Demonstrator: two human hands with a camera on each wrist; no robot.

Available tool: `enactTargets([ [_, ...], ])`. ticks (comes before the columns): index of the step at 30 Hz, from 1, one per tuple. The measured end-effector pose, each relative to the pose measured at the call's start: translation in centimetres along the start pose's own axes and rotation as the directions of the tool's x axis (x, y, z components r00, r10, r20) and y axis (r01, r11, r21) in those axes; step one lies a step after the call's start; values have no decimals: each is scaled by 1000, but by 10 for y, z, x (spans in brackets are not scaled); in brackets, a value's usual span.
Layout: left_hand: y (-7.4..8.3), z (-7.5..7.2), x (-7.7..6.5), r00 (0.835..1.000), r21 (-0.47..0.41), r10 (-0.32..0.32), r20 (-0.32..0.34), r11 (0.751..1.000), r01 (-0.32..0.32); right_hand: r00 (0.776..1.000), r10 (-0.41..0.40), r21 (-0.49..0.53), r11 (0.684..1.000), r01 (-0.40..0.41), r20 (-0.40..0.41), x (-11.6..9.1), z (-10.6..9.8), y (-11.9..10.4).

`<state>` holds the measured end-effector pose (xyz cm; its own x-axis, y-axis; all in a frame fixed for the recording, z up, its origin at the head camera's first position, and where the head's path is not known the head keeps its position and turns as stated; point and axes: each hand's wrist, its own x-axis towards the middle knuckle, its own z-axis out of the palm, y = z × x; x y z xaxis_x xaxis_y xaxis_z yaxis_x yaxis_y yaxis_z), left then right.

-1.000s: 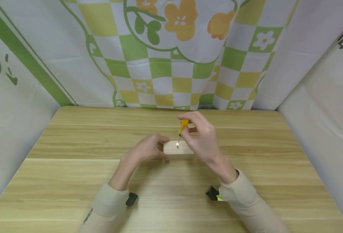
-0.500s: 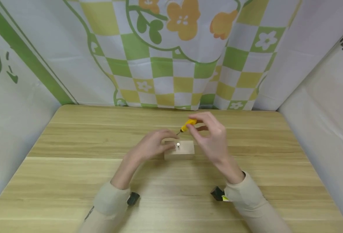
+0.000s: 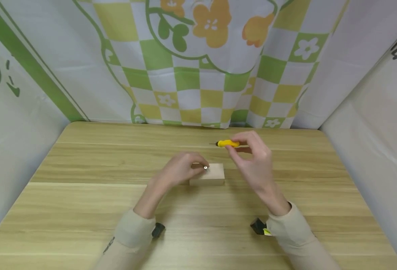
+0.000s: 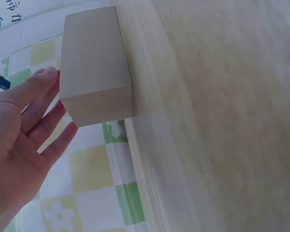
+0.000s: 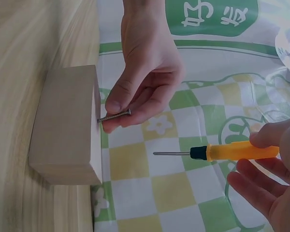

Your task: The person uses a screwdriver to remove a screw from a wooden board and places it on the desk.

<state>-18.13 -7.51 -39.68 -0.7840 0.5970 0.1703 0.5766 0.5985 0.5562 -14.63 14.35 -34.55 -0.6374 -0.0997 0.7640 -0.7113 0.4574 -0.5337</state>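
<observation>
A pale wooden block [image 3: 216,172] lies flat on the table in the head view. From its top face stands a metal screw [image 5: 118,115], leaning slightly, its point at the wood. My left hand [image 3: 179,169] reaches over the block's left part and pinches the screw between thumb and forefinger, the screw's head showing above the fingertips. Behind and to the right, my right hand [image 3: 256,161] holds a yellow screwdriver [image 3: 228,143] by the handle. Its thin shaft [image 5: 171,153] points left, nearly level and apart from the screw.
The wood-grain table [image 3: 198,232] stretches out on all sides of the block. A checked, flowered curtain [image 3: 188,78] hangs along the back edge. White sheets [image 3: 377,101] close off both sides. Black wrist devices [image 3: 158,230] show below each sleeve.
My right hand has drawn the screwdriver up and right off the screw, turning it from upright to nearly level. My left hand has moved from the block's left end to pinch the screw.
</observation>
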Motion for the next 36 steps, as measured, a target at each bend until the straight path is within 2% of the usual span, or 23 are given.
enactTargets([
  [12,5,5,4,995,-26,-96,7,995,97,999,25,-89,996,-22,24,-10,-10,10],
  [23,10,5,4,990,-30,-143,1,989,143,993,83,-119,990,-73,81,-15,-20,16],
  [27,10,5,2,982,-67,-190,-2,980,189,990,105,-115,989,-94,92,-19,-24,19],
  [32,12,1,-1,966,-104,-257,-21,962,254,991,93,-131,988,-80,95,-23,-28,23],
  [36,11,-4,-5,963,-136,-268,-33,956,261,992,78,-143,988,-64,96,-26,-32,27],
])
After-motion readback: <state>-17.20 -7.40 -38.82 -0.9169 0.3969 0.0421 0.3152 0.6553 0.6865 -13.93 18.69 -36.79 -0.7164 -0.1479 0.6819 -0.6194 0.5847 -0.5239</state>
